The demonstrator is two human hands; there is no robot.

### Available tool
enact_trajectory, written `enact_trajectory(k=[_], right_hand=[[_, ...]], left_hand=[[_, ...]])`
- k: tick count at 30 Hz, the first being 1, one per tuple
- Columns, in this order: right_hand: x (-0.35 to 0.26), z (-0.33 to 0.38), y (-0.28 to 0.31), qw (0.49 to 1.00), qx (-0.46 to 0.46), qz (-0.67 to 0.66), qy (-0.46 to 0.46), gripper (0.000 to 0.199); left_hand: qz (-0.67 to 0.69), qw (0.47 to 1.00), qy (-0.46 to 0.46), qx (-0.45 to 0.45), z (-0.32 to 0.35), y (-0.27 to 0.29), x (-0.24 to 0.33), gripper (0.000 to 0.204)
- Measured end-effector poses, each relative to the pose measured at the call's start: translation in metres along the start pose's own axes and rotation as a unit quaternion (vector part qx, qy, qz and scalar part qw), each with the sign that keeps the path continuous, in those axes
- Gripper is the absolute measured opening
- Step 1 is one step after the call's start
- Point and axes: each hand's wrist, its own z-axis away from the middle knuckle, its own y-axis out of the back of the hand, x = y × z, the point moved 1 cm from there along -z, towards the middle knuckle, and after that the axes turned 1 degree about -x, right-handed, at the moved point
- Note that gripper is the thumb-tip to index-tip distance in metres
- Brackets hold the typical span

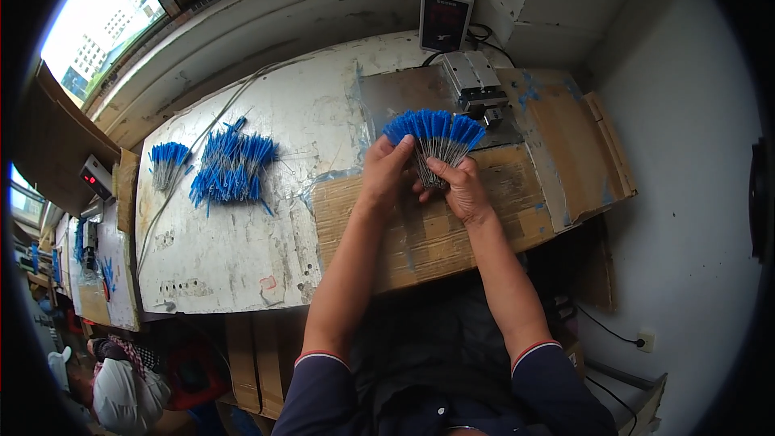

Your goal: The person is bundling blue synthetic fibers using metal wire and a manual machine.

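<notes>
A fanned bundle of small blue-bristled wire brushes [436,131] is held in front of me, blue ends away from me and thin metal stems gathered toward me. My left hand [387,168] closes on the bundle's left side, its thumb against the stems. From the right, my right hand [462,187] grips the lower stems, thumb laid across them. Some fingers of both hands are hidden behind the bundle. Both hands are above the cardboard sheet [436,234] on the table's near edge.
A large heap of blue brushes [234,165] and a smaller bunch [168,163] lie left on the white table [234,266]. Beyond my hands are a metal clamp-like device [475,81] and a display box [446,18] with cables. A wall [686,194] bounds the right. Another person [129,387] sits lower left.
</notes>
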Motion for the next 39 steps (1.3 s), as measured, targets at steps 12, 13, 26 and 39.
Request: enact_trajectory(k=[12,13,26,39], right_hand=[[0.005,0.000,-0.002,0.997,0.000,0.072,0.013,0.026],[0.004,0.000,-0.002,0.999,-0.003,0.048,0.007,0.028],[0.003,0.001,0.000,0.999,0.002,0.044,-0.002,0.028],[0.003,-0.001,0.003,1.000,-0.003,-0.021,-0.020,0.027]], left_hand=[[-0.032,0.998,0.009,0.047,-0.005,0.005,-0.009,0.027],[-0.030,0.999,0.015,0.030,-0.004,0.008,-0.007,0.025],[-0.012,0.998,0.059,0.004,0.000,0.005,0.000,0.026],[0.064,0.998,0.011,0.005,-0.003,0.001,-0.008,0.024]])
